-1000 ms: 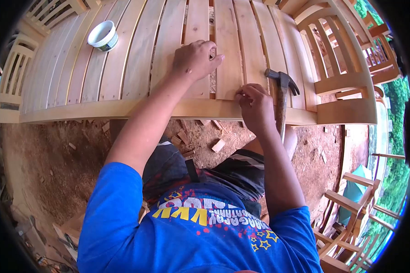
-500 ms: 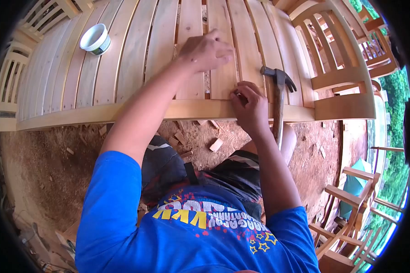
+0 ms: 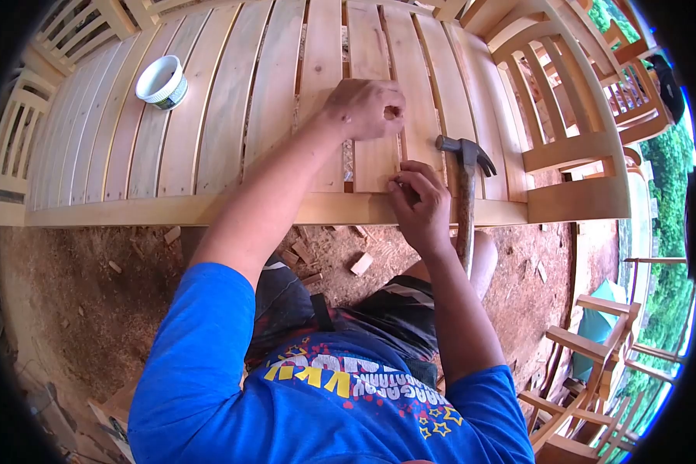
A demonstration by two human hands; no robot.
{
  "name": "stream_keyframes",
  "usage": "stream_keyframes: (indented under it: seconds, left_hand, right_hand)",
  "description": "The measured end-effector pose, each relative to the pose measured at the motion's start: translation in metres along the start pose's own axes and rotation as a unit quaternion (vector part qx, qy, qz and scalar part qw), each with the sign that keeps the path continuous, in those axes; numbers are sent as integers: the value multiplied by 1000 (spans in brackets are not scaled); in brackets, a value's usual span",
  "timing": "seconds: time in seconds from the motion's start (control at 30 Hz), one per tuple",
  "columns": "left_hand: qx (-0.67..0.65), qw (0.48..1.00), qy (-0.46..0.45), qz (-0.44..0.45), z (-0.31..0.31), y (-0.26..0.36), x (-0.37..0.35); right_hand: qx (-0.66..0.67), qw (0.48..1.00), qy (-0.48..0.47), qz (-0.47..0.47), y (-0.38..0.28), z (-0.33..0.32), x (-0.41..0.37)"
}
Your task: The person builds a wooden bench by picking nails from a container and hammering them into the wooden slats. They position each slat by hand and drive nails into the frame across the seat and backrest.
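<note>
My left hand [image 3: 371,110] is curled closed just above a wooden slat [image 3: 373,162] of the long slatted piece. Whatever its fingers may hold is hidden. Closer to me, my right hand [image 3: 424,203] pinches thumb and forefinger together at the near end of that slat, by the front rail [image 3: 317,209]. A tiny dark spot shows at those fingertips, too small to name. Just right of this hand lies a claw hammer [image 3: 467,174], its head on the slats and its handle reaching over the rail towards my leg.
A white tub [image 3: 162,83] stands on the slats to the left. Slatted ends [image 3: 572,147] rise at the right and far left. Wood offcuts [image 3: 361,264] and dust lie on the dirt floor. Wooden frames [image 3: 588,348] stand at lower right.
My left hand has gone from loosely bent fingers to a closed curl, slightly right and towards me. My right hand stays pinched at the slat's end. The whole view has shifted slightly.
</note>
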State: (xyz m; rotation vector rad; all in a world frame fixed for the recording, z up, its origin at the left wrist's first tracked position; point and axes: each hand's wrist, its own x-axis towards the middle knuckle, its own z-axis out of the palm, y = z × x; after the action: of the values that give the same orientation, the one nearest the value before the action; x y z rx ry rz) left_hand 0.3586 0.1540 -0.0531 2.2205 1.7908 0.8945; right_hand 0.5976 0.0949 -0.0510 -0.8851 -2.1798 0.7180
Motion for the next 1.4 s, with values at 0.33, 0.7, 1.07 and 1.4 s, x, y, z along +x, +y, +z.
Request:
stream_keyframes:
  seconds: [0.33,0.7,1.07,1.4]
  left_hand:
    - [3,1000,10,-10,2,1,0]
    - [38,999,-16,-4,6,0,0]
    - [108,992,-59,-3,8,5,-1]
    - [94,994,-52,-11,11,4,0]
  right_hand:
    - [-3,1000,-11,-6,4,4,1]
    - [-12,1000,-12,-21,6,6,0]
    - [-21,999,-43,-3,10,7,1]
    - [-45,998,-15,-49,13,7,-2]
